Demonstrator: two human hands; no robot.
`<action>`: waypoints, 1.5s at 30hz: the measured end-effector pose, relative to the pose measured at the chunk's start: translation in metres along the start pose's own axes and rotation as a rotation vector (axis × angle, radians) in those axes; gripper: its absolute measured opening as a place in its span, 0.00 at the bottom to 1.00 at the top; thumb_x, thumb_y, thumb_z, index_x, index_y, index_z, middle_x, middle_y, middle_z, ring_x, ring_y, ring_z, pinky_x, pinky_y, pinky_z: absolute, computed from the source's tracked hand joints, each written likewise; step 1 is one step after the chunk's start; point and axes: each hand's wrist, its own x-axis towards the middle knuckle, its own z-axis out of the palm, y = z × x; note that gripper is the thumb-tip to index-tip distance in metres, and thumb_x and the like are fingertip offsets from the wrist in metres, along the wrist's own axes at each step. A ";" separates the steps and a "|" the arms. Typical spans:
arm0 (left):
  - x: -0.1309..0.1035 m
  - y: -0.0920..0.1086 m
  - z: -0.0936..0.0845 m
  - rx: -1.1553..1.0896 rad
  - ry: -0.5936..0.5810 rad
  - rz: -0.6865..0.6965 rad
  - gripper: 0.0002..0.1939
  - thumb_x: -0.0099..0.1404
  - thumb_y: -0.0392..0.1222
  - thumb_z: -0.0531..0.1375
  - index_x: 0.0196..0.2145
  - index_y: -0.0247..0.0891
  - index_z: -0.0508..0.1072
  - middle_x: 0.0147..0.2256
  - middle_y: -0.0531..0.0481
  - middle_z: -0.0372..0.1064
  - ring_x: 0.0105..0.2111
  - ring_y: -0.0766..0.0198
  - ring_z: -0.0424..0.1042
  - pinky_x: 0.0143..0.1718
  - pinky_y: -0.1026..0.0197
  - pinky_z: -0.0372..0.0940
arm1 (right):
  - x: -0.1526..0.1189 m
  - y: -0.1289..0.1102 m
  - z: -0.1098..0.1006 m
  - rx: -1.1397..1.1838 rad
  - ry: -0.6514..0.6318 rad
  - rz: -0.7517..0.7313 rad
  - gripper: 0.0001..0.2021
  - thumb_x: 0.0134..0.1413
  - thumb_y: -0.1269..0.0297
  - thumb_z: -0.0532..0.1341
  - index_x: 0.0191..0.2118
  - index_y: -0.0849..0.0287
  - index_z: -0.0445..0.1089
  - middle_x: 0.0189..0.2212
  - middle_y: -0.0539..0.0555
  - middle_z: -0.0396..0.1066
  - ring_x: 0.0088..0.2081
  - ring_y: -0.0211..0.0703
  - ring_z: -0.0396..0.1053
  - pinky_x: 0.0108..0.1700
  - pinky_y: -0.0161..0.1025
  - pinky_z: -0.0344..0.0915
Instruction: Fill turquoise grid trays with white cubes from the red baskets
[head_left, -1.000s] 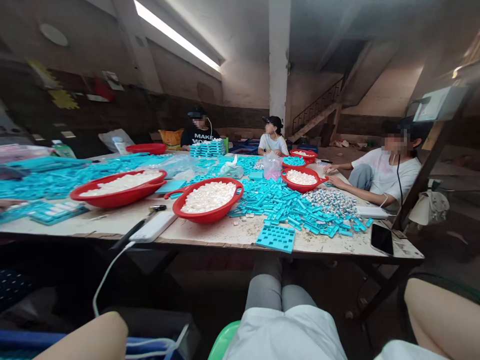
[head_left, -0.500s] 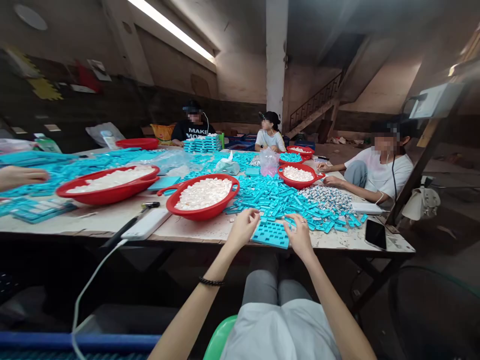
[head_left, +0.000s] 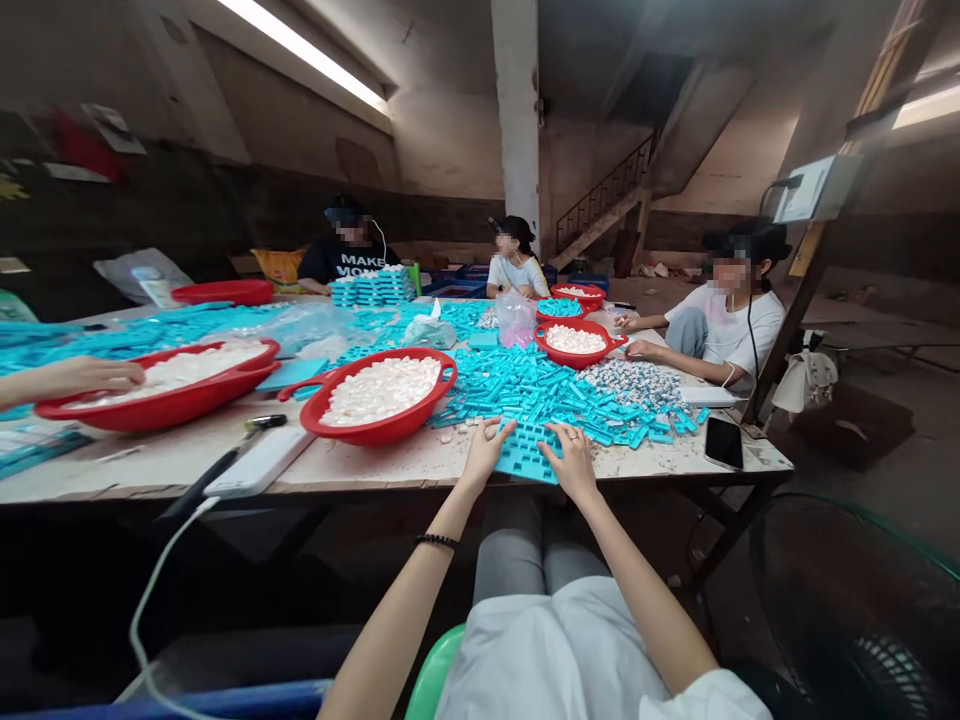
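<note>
Two legs in grey trousers [head_left: 510,550] come nearest, beside the curved edge of a green plastic seat [head_left: 436,672]. A dark beaded bracelet [head_left: 436,541] circles the left wrist. Ahead, at the front edge of the pale, worn tabletop [head_left: 397,467], lies a flat turquoise plastic board with rows of rectangular recesses [head_left: 528,458]. The left hand [head_left: 486,453] has its fingers bent at the board's left edge, and the right hand [head_left: 574,462] is at the opposite edge, thumb and fingers apart; whether either grips firmly, I cannot tell.

To the left lies a white oblong power bank [head_left: 259,462]; to the right, a black-screened phone [head_left: 724,443]. Just beyond the board spreads a heap of loose turquoise plastic pieces [head_left: 517,385], next to a red plastic basket [head_left: 379,430] full of small white pieces. Farther left, a co-worker's hand [head_left: 112,374] reaches over another red basket [head_left: 184,402]. Across the table, a person in a black T-shirt [head_left: 360,265] sits behind stacked turquoise boards [head_left: 379,288].
</note>
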 end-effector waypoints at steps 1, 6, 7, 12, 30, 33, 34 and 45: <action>-0.002 0.003 0.000 -0.036 -0.024 0.021 0.29 0.53 0.60 0.68 0.46 0.38 0.75 0.49 0.39 0.75 0.52 0.47 0.72 0.48 0.52 0.67 | 0.001 0.000 -0.001 0.040 0.013 -0.003 0.20 0.66 0.51 0.58 0.58 0.52 0.70 0.54 0.59 0.70 0.57 0.55 0.64 0.60 0.53 0.58; -0.015 0.009 0.001 -0.206 -0.139 0.245 0.23 0.58 0.56 0.68 0.47 0.43 0.75 0.50 0.44 0.74 0.49 0.55 0.73 0.47 0.58 0.68 | 0.014 0.012 -0.001 0.370 0.102 0.184 0.33 0.57 0.44 0.62 0.63 0.56 0.63 0.53 0.62 0.68 0.50 0.54 0.69 0.47 0.45 0.68; -0.018 0.009 0.002 -0.229 -0.159 0.263 0.23 0.57 0.55 0.68 0.47 0.43 0.75 0.50 0.45 0.74 0.48 0.57 0.73 0.45 0.59 0.69 | 0.018 0.015 0.000 0.431 0.111 0.226 0.33 0.56 0.43 0.63 0.61 0.58 0.65 0.48 0.61 0.70 0.45 0.52 0.70 0.44 0.44 0.69; -0.024 0.006 0.004 -0.244 -0.241 0.227 0.25 0.57 0.54 0.69 0.50 0.42 0.74 0.50 0.44 0.74 0.50 0.54 0.73 0.47 0.57 0.70 | 0.026 0.027 0.002 0.559 0.127 0.239 0.25 0.51 0.42 0.65 0.44 0.59 0.71 0.31 0.53 0.70 0.35 0.47 0.68 0.39 0.41 0.68; -0.034 0.007 0.033 -0.057 0.099 0.297 0.23 0.70 0.64 0.51 0.43 0.41 0.67 0.42 0.45 0.69 0.47 0.54 0.69 0.51 0.56 0.64 | 0.024 0.011 -0.010 0.703 0.038 0.226 0.21 0.48 0.43 0.67 0.36 0.56 0.66 0.30 0.51 0.71 0.33 0.44 0.70 0.36 0.38 0.68; -0.028 0.006 0.037 -0.077 0.133 0.250 0.20 0.68 0.62 0.52 0.38 0.42 0.67 0.37 0.47 0.68 0.42 0.56 0.69 0.47 0.58 0.64 | 0.023 0.010 -0.011 0.706 0.025 0.255 0.21 0.46 0.43 0.67 0.35 0.55 0.65 0.28 0.49 0.70 0.32 0.43 0.69 0.35 0.37 0.67; -0.026 0.006 0.038 -0.085 0.143 0.232 0.19 0.68 0.61 0.53 0.36 0.42 0.66 0.36 0.48 0.68 0.41 0.56 0.69 0.46 0.58 0.65 | 0.023 0.010 -0.010 0.707 0.016 0.262 0.21 0.46 0.43 0.67 0.36 0.55 0.64 0.28 0.49 0.70 0.32 0.43 0.70 0.35 0.37 0.67; -0.033 0.008 0.031 -0.078 0.057 0.260 0.18 0.67 0.58 0.55 0.42 0.41 0.70 0.40 0.47 0.72 0.44 0.57 0.72 0.47 0.58 0.67 | 0.021 0.015 -0.008 0.567 0.057 0.220 0.23 0.54 0.47 0.63 0.49 0.58 0.68 0.44 0.60 0.75 0.47 0.52 0.72 0.47 0.45 0.70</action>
